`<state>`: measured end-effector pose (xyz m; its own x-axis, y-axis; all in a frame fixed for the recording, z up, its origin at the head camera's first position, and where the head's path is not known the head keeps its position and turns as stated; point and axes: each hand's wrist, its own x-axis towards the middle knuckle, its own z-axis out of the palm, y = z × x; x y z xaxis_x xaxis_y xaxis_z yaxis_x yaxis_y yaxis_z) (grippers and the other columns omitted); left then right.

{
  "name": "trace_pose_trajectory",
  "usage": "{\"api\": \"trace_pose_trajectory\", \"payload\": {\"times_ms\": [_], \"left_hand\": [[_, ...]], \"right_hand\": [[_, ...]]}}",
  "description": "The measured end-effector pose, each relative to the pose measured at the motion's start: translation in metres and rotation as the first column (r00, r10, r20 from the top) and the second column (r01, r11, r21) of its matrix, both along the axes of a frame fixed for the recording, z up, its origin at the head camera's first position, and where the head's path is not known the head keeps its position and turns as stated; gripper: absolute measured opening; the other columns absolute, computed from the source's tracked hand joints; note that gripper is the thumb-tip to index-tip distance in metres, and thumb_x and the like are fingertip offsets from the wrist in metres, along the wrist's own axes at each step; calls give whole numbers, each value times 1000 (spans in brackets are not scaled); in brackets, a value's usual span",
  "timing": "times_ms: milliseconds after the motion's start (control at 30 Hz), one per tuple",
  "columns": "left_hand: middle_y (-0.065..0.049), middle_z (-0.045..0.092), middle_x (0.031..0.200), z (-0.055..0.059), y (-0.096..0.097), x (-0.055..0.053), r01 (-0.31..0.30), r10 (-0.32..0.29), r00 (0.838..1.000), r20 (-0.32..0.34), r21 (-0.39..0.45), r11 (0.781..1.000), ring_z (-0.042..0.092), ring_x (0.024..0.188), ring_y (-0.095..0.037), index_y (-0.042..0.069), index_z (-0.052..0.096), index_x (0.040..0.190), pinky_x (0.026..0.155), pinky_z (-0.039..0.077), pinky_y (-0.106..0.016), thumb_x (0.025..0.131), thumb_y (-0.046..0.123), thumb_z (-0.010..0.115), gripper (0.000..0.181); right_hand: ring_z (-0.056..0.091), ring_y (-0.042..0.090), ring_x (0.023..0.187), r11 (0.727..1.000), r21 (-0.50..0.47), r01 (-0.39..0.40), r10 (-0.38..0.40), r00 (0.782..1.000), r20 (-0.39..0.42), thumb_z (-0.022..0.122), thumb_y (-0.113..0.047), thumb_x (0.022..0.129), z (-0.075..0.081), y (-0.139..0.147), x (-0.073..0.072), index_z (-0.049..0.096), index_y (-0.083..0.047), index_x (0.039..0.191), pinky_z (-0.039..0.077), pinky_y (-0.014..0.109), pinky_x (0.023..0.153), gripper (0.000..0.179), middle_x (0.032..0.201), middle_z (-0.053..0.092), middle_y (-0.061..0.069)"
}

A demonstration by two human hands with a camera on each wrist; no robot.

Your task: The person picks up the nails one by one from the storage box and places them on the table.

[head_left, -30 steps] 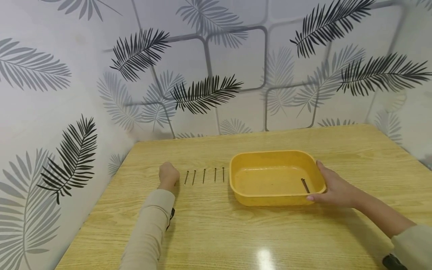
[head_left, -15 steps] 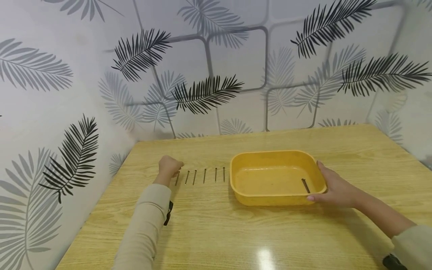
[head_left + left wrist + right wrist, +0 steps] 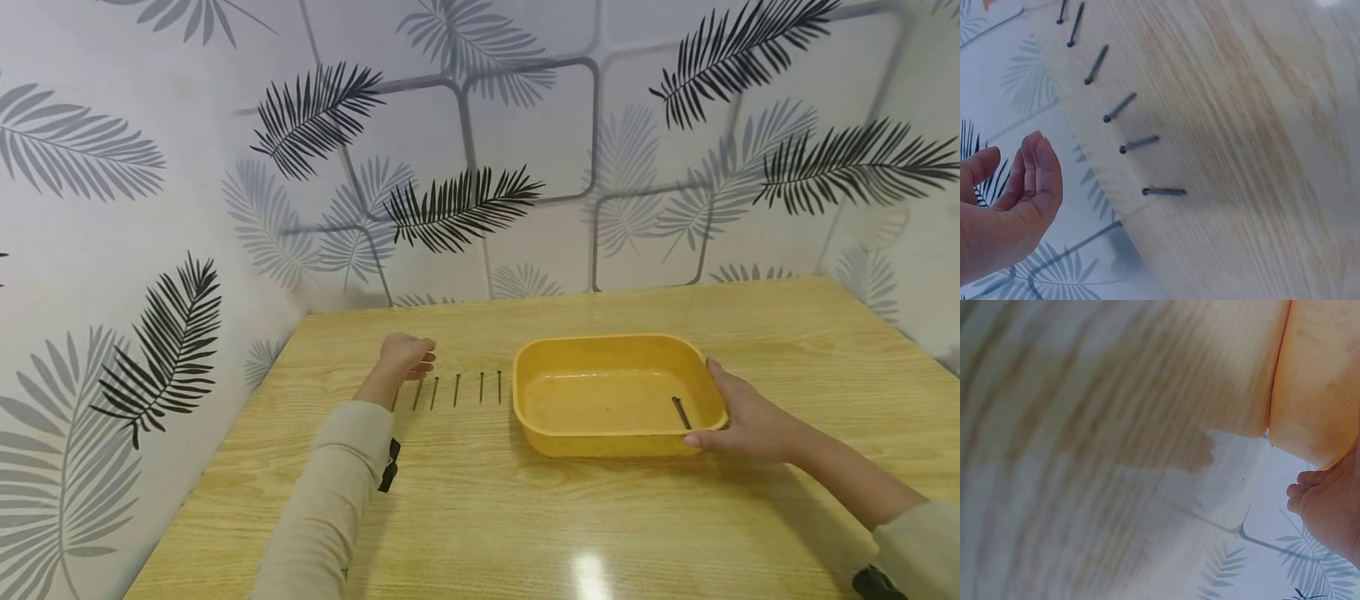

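My left hand [image 3: 405, 357] hovers over the left part of a row of screws [image 3: 457, 390]. In the left wrist view its fingers [image 3: 1047, 178] are loosely bent, with a gap to the thumb and nothing held. Several dark, thin screws with round heads lie apart on the wood, the nearest screw [image 3: 1165, 191] beside the hand; they may be nails. At the right, my right hand [image 3: 742, 417] grips the right end of a yellow plastic tray [image 3: 600, 446], thumb over the front rim. Dark screws [image 3: 681, 412] lie inside the tray near that thumb.
The light wooden table [image 3: 480, 517] meets a wall [image 3: 525, 250] with leaf-patterned paper at its back and left. The tray stands just right of the row. Light glares on the table's front part.
My left hand has lifted off the row's left end and moved right and away, its fingers loosening. One more screw now lies at that end. The right hand and tray stay put.
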<state>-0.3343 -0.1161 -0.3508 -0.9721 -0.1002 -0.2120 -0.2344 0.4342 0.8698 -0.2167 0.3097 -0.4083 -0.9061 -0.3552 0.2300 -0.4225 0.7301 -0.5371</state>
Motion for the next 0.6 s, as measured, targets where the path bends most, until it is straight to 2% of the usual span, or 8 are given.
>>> {"api": "trace_pose_trajectory", "payload": {"times_ms": [67,133,200,267,333,400,500,600], "left_hand": [[-22,61,118,2,5,0,8,-8,1000,12,18,1000,59,73,-13,-6,55,122,86,55,-33,93,16,51,37],[-21,61,118,4,10,0,18,-19,1000,23,41,999,59,72,-12,-5,54,124,83,55,-30,93,17,52,38],[-21,61,119,6,14,0,35,-37,999,33,57,998,60,74,-12,-4,52,126,80,56,-27,93,17,53,40],[-21,60,120,8,18,0,56,-58,998,37,69,996,59,76,-12,-4,50,128,76,56,-24,93,17,54,41],[-21,60,121,10,23,2,78,-81,996,39,78,994,59,77,-13,-5,49,129,74,56,-22,93,17,53,42],[-20,59,122,13,28,3,93,-97,995,39,90,992,59,79,-13,-4,48,130,73,55,-21,94,17,53,42],[-20,59,122,17,38,5,110,-115,992,44,111,988,62,84,-16,-4,50,129,77,56,-23,94,17,52,41],[-19,60,122,20,48,8,125,-132,990,50,129,984,64,95,-22,-3,52,128,82,55,-26,94,17,53,39]], "right_hand": [[35,49,126,1000,-1,-12,12,999,-33,77,-30,73,-1,0,-1,5,14,143,26,11,106,109,142,25,38],[37,46,125,1000,2,-16,16,999,-51,77,-30,72,-2,0,-1,7,13,143,18,-3,94,108,142,27,37],[35,48,126,1000,5,-8,9,999,-39,77,-30,72,-2,0,-1,6,14,143,23,7,103,109,142,25,37],[29,54,128,1000,11,4,-3,1000,-14,77,-31,72,-1,0,-1,3,15,142,26,29,113,111,143,19,41],[24,57,128,1000,16,11,-11,1000,1,77,-31,72,0,1,-1,1,16,141,25,55,110,113,142,16,43],[23,59,127,1000,15,9,-9,1000,4,77,-31,72,0,2,-1,1,17,141,24,68,102,114,141,15,44],[25,57,127,1000,21,9,-9,1000,-6,77,-31,71,0,2,-2,2,16,141,24,62,106,113,142,17,43],[28,55,127,1000,21,9,-9,1000,-16,77,-31,72,-1,1,-1,3,15,142,23,39,114,112,142,19,41]]}}
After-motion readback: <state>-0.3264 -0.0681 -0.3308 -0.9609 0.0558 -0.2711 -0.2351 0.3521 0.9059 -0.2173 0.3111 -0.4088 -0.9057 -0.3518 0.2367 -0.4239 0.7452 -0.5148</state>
